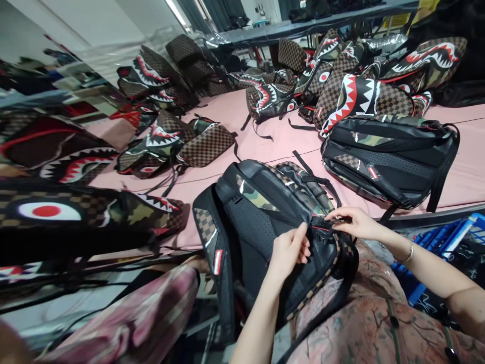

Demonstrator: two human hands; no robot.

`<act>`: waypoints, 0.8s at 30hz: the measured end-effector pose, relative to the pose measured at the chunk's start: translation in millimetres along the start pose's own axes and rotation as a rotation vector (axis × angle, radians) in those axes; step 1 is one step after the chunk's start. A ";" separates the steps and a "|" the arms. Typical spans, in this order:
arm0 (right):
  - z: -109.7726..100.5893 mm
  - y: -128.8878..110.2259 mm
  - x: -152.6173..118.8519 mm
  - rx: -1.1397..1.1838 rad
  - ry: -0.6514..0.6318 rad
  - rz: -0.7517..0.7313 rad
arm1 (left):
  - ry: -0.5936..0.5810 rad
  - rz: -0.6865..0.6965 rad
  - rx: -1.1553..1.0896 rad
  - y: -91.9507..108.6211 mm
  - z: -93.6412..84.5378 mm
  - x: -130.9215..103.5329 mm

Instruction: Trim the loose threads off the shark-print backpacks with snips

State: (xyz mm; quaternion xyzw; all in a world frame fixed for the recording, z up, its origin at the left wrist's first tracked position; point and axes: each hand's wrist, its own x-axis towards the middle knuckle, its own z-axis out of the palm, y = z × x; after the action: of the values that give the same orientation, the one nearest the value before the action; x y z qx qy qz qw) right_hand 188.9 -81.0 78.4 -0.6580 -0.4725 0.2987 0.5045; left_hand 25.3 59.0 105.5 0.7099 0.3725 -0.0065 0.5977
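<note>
A black backpack [250,227] with brown checkered and camouflage panels leans on the near edge of the pink-covered table, its padded back and straps facing up. My right hand [354,222] pinches a dark strap piece [322,223] with a thin red line at the bag's right end. Close beside it, my left hand [290,250] rests over the back panel with thumb raised and fingers curled in. Whatever those fingers may hold is hidden. A small red and white label [217,261] shows on the left shoulder strap.
Another backpack [390,156] lies back-up at the right on the pink table [273,139]. Several shark-mouth bags [159,136] are spread along the table. At the lower left is another person's checked sleeve [151,313]. A blue crate [417,273] stands at my right.
</note>
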 end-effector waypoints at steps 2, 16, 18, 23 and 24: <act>4.5 5.6 1.9 0.055 0.024 0.036 | -0.019 -0.021 0.156 -1.1 10.9 11.8; 15.2 -11.6 42.0 -0.351 -0.024 -0.286 | 0.429 0.133 -0.663 -11.2 19.1 2.7; 19.4 -10.1 42.0 -0.345 -0.013 -0.318 | 0.548 0.228 -0.727 -8.5 14.2 2.9; 38.0 -1.9 35.6 -0.230 0.126 -0.265 | 0.575 0.319 -0.874 -2.5 11.7 6.9; 41.7 -1.1 34.4 -0.212 0.169 -0.256 | 0.568 0.314 -0.903 -1.8 12.9 7.8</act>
State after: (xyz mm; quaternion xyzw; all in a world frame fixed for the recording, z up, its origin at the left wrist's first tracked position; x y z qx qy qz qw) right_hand 165.2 -33.2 69.3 -0.6647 -0.5371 0.1244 0.5042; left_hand 35.6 52.0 96.8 0.4040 0.3745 0.4344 0.7126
